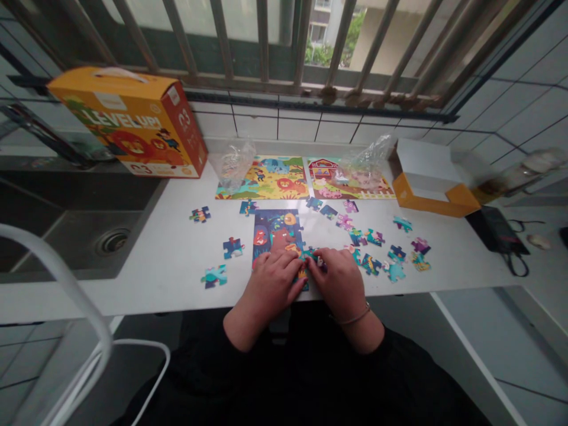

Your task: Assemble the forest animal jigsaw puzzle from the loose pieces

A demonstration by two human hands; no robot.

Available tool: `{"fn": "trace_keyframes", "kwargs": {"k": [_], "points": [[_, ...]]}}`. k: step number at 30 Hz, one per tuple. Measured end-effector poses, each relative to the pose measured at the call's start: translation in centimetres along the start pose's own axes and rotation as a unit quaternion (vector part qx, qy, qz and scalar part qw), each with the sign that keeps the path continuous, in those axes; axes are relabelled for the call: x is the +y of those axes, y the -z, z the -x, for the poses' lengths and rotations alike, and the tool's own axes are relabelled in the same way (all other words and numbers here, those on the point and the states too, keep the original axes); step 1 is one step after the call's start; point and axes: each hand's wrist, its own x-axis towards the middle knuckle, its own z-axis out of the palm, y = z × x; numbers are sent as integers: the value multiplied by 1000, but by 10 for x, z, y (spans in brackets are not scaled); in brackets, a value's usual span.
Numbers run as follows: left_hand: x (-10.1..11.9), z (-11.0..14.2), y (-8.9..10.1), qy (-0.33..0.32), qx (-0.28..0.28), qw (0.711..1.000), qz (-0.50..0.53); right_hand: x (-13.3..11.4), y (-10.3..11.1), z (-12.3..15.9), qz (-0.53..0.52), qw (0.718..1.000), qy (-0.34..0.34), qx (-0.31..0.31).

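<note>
Left hand point(271, 287) and right hand point(339, 283) touch a part-built jigsaw puzzle point(276, 234).

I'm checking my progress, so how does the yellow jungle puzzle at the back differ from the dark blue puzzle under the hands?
The yellow jungle puzzle looks complete and bright, with a lion and elephant, while the dark blue puzzle is darker and only partly built. A clear plastic bag lies on the yellow one's corner, while the left hand and right hand rest on the blue one. The yellow one is wider than tall, the blue one taller than wide. Both lie flat on the white counter.

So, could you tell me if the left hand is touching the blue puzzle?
Touching: the head view shows the left hand lying on the blue puzzle.
</note>
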Motion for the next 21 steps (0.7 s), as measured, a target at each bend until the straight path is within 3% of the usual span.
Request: {"fn": "trace_keyframes", "kwargs": {"k": [10, 21], "points": [[-1, 0, -4, -25, 7, 999, -41, 4, 10, 4, -20, 998, 51, -24], [-1, 0, -5, -25, 6, 999, -44, 5, 9, 5, -17, 999, 18, -34]]}}
